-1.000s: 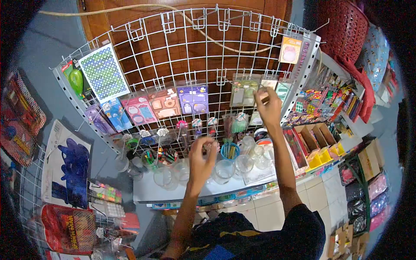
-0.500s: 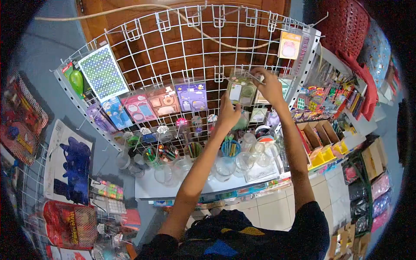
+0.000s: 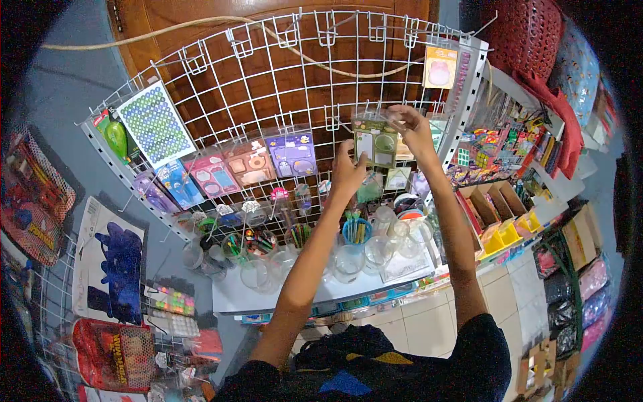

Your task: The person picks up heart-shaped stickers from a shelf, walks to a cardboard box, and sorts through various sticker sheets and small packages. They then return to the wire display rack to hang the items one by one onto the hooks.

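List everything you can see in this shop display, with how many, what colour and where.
Green blister pack: one, green card, held up at the grid's right-centre.
Wire grid rack: one, white, against the brown wooden door.
Purple pack: one, hanging mid-grid.
Pink pack: one, left of the purple.
Dotted sticker sheet: one, green dots, upper left.
Orange pack: one, top right.
Clear cups: several, on the white shelf below.
Blue pen cup: one, shelf centre.
Red basket: one, top right.
Yellow bins: a few, right counter.
Left hand: at the green pack's lower edge.
Right hand: at its top right corner.
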`<state>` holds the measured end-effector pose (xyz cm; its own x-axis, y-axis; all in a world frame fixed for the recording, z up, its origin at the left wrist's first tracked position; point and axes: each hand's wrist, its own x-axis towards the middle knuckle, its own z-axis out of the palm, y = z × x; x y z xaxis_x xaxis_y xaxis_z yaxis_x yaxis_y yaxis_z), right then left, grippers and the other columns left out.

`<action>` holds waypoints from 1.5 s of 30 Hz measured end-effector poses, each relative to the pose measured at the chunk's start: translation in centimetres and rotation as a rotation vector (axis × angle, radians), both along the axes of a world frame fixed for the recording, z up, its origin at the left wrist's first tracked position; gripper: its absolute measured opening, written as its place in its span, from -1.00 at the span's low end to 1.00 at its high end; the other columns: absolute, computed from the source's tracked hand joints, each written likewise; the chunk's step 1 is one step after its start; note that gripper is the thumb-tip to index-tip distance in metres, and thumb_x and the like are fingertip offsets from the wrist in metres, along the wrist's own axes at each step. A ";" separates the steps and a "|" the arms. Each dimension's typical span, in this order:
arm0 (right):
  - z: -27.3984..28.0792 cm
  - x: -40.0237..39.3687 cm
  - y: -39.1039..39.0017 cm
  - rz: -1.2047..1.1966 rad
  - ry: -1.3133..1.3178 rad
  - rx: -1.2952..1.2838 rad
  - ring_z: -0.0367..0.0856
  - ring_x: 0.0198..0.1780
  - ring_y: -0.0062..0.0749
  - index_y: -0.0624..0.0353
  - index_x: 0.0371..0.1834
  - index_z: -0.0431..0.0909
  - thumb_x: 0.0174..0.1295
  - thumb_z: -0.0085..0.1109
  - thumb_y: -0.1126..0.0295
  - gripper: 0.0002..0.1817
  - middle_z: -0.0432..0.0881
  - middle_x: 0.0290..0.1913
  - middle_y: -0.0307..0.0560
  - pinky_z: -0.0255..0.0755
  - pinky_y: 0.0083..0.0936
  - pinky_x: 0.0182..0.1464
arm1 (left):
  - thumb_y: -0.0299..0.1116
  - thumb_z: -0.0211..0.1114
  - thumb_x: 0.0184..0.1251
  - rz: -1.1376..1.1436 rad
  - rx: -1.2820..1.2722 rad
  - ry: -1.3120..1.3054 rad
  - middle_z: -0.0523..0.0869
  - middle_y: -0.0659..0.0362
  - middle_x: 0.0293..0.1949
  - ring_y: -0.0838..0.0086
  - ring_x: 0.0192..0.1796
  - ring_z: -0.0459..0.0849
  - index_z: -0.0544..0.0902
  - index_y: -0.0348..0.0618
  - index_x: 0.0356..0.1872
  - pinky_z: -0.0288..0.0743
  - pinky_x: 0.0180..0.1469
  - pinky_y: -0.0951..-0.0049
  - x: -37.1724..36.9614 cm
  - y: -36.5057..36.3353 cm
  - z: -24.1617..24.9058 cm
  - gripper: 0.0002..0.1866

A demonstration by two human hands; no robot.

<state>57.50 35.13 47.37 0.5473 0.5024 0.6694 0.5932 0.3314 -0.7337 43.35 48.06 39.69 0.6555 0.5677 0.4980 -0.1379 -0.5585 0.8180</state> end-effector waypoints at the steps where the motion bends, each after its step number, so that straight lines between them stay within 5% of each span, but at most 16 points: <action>1: -0.1 0.0 0.0 0.025 0.017 0.041 0.61 -0.13 -0.52 0.24 0.01 0.60 0.19 0.29 0.53 -0.70 0.70 -0.15 -0.15 0.49 -0.55 -0.08 | -0.29 0.31 0.30 0.000 -0.028 0.011 0.57 -0.15 0.13 0.01 0.15 0.57 0.37 -0.31 0.27 0.44 0.21 0.14 -0.3 -0.3 0.5 -0.43; 6: 0.5 -1.5 -1.6 -0.057 0.076 0.018 0.62 -0.15 -0.57 0.18 0.06 0.56 0.20 0.30 0.53 -0.66 0.71 -0.16 -0.15 0.46 -0.60 -0.11 | -0.15 0.32 0.34 0.034 0.075 -0.139 0.66 -0.01 0.04 0.29 -0.03 0.65 0.52 -0.26 0.14 0.45 0.10 0.29 -0.3 -0.7 0.0 -0.52; 9: 1.1 -2.7 -2.6 -0.056 0.100 0.029 0.63 -0.16 -0.61 0.16 0.07 0.55 0.19 0.31 0.53 -0.64 0.72 -0.17 -0.17 0.43 -0.64 -0.13 | -0.16 0.30 0.36 -0.209 -0.177 -0.042 0.70 0.02 -0.03 0.30 0.03 0.64 0.57 -0.26 0.05 0.39 0.18 0.30 -1.9 -1.7 2.0 -0.59; 15: 2.6 -6.0 -5.4 -0.095 0.153 0.026 0.64 -0.20 -0.63 0.14 0.07 0.54 0.15 0.36 0.51 -0.61 0.73 -0.24 -0.19 0.39 -0.68 -0.16 | -0.20 0.26 0.41 -0.196 -0.104 -0.120 0.72 0.12 -0.14 0.49 -0.02 0.62 0.56 -0.28 -0.11 0.44 0.02 0.43 -4.1 -3.8 2.2 -0.69; 27: 4.3 -9.4 -8.2 -0.097 0.173 0.168 0.54 -0.28 -0.73 0.20 0.06 0.49 0.15 0.32 0.58 -0.60 0.73 -0.26 -0.21 0.34 -0.73 -0.18 | -0.30 0.24 0.42 -0.178 -0.084 -0.340 0.74 0.03 -0.33 0.56 -0.24 0.63 0.57 -0.32 -0.13 0.45 -0.16 0.46 -6.5 -7.8 3.8 -0.76; 40: 4.8 -14.7 -6.6 -0.052 0.184 0.153 0.51 -0.29 -0.72 0.22 0.02 0.48 0.14 0.38 0.53 -0.61 0.73 -0.24 -0.22 0.39 -0.69 -0.24 | -0.38 0.18 0.48 -0.202 -0.270 -0.358 0.71 0.13 -0.05 0.63 -0.04 0.60 0.56 -0.36 0.07 0.44 -0.03 0.64 -12.8 -7.9 3.9 -0.72; 45: 4.7 -15.1 -4.7 -0.007 0.179 0.137 0.51 -0.35 -0.73 0.21 0.01 0.49 0.14 0.39 0.51 -0.62 0.73 -0.26 -0.21 0.40 -0.73 -0.24 | -0.45 0.19 0.47 -0.239 -0.400 -0.404 0.71 0.09 0.01 0.57 0.03 0.63 0.55 -0.41 0.10 0.45 0.12 0.56 -13.8 -6.6 3.8 -0.71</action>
